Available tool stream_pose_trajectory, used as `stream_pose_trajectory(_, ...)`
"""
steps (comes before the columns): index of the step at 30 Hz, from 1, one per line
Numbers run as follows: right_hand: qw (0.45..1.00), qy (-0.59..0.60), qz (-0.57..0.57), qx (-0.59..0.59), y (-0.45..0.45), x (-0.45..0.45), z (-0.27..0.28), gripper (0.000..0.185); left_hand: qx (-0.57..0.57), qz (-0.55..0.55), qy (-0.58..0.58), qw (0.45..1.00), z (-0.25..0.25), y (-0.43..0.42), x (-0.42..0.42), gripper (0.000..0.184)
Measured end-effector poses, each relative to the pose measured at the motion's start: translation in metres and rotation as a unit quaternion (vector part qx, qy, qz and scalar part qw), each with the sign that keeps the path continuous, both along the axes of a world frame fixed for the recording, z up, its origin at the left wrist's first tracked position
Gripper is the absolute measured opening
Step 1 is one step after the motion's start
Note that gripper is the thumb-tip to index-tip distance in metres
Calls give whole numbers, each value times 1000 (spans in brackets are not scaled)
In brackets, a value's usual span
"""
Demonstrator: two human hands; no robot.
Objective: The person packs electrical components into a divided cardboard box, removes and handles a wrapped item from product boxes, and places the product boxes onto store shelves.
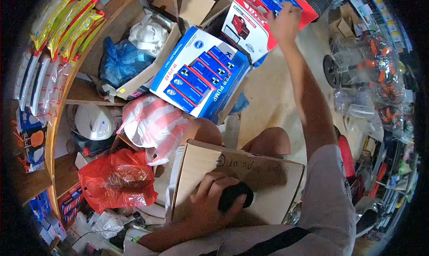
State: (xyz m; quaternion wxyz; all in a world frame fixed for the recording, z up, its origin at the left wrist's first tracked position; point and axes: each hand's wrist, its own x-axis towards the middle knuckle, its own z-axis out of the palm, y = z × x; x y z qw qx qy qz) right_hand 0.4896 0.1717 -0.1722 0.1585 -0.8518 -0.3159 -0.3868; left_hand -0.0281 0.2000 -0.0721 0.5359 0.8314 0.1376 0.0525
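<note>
My left hand [215, 198] is wrapped round a black round object that looks like a roll of tape [236, 197]. It rests on a cardboard box [263, 191] with handwriting on top, lying on my lap. My right arm reaches far forward. At its end, my right hand [286, 24] has its fingers closed at the small blue boxes [271, 0] on top of a red and white carton [246, 28]; its fingertips are partly hidden. Nearer me, several more small blue boxes [201, 79] with red edges lie in rows on a blue and white water pump carton [167, 62].
To the left stand an open carton [172, 44] with a blue plastic bag [120, 62], a pink striped bag [152, 122] and a red bag [118, 180]. Wooden shelving [67, 91] with yellow packets [71, 26] lines the left. Wrapped goods [380, 77] crowd the right.
</note>
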Motion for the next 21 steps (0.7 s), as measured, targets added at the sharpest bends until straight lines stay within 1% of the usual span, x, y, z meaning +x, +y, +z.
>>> stream_pose_trajectory(2, 988, 20, 146, -53, 9, -48, -2, 39, -1, -5, 15, 1000, 0, -1, -1, 41)
stream_pose_trajectory(3, 974, 95, 177, -104, 16, -64, -19, 39, -1, -5, 16, 1000, 2, 0, -1, 41)
stream_pose_trajectory(4, 943, 193, 230, -147, 16, -87, -30, 44, 1, -16, 15, 1000, 5, 3, 1, 41)
stream_pose_trajectory(5, 919, 270, 207, -202, 17, -118, -31, 57, 4, -29, 15, 999, 7, 4, 1, 41)
stream_pose_trajectory(6, 900, 285, 260, -204, 12, -115, -76, 73, 6, -31, 16, 999, 9, 3, 0, 41)
stream_pose_trajectory(7, 868, 339, 253, -258, 7, -122, -89, 88, 5, -27, 19, 999, 10, 2, 0, 42)
stream_pose_trajectory(8, 849, 363, 249, -292, 4, -124, -105, 93, 5, -22, 22, 1000, 11, 0, -1, 42)
stream_pose_trajectory(9, 827, 386, 245, -327, 5, -130, -107, 98, 8, -22, 22, 999, 10, -1, -2, 42)
stream_pose_trajectory(11, 827, 398, 229, -325, 3, -132, -106, 100, 24, -1, -38, 999, 4, -4, -4, 41)
stream_pose_trajectory(13, 826, 408, 213, -326, 1, -131, -104, 102, 26, 11, -40, 999, 0, -8, -5, 40)
stream_pose_trajectory(15, 821, 465, 207, -258, -3, -124, -107, 101, 28, 17, -42, 999, -2, -9, -6, 40)
stream_pose_trajectory(16, 838, 465, 169, -230, -4, -121, -109, 85, 13, 20, -55, 998, -4, -10, -4, 38)
stream_pose_trajectory(17, 839, 464, 168, -228, -7, -117, -110, 85, -1, 24, -68, 997, -4, -9, -3, 35)
stream_pose_trajectory(19, 872, 406, 197, -186, -19, -98, -121, 56, -10, 31, -84, 996, -5, -9, 1, 35)
stream_pose_trajectory(20, 872, 419, 191, -166, -25, -90, -126, 42, -22, 39, -98, 994, -5, -9, 2, 35)
stream_pose_trajectory(21, 874, 416, 190, -164, -29, -92, -116, 42, -20, 37, -102, 994, -6, -9, 2, 35)
